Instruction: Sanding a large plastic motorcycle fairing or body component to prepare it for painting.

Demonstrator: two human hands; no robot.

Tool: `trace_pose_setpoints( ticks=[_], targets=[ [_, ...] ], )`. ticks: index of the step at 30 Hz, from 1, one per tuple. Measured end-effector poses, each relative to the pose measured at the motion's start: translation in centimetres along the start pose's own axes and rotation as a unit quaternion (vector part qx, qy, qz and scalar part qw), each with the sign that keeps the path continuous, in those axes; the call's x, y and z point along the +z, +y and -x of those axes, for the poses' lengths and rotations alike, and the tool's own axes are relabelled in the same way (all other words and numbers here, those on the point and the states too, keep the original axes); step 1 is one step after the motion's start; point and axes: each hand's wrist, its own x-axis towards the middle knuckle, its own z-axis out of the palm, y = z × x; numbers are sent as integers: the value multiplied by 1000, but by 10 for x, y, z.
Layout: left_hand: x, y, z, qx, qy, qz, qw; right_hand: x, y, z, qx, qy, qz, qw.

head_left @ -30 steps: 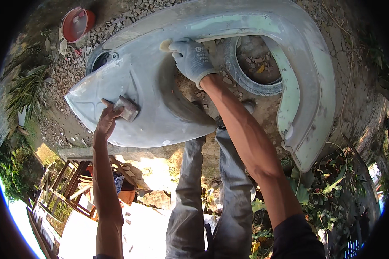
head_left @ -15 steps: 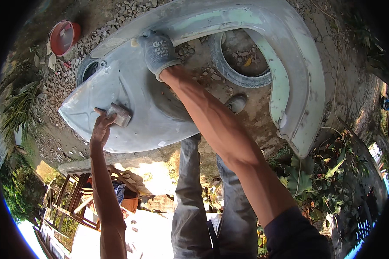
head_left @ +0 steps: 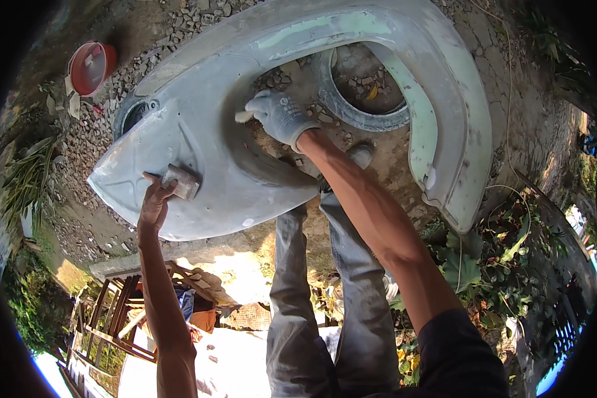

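A large curved grey panel [head_left: 219,179], like a vehicle bumper with pale green patches, lies in front of me. My left hand [head_left: 155,202], bare, grips a grey rectangular block [head_left: 181,182] resting on the panel's left part. My right hand [head_left: 276,116], in a grey work glove, is at the panel's inner curve. Its fingers are closed on a small pale piece [head_left: 244,117] whose kind I cannot make out. The piece is by the panel's inner edge; whether it touches is unclear.
A tyre [head_left: 331,99] lies on the ground inside the panel's curve, and part of another round tyre-like ring [head_left: 121,119] shows beneath the left end. A red bucket [head_left: 91,68] stands far left on gravel. Leafy plants [head_left: 464,272] grow at right; a wooden frame [head_left: 106,318] is near left.
My right hand has come nearer and to the right, from the panel's upper surface to its inner curve. My left hand and the block have hardly moved.
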Motion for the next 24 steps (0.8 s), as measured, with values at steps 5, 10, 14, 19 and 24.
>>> trace_pose_setpoints(
  ticks=[5,10,14,19,24],
  targets=[
    [-9,14,18,1,10,1,1000,-44,-26,24,109,308,-16,945],
    [-7,5,5,-1,6,-6,1000,-97,43,-6,152,429,42,889],
    [-12,7,14,-13,-3,11,1000,-25,-12,23,19,-102,59,993],
    [-10,17,17,1,15,-7,1000,-80,15,21,117,348,-22,930],
    [7,6,0,-4,-12,10,1000,-171,124,-28,287,519,28,804]
  ],
)
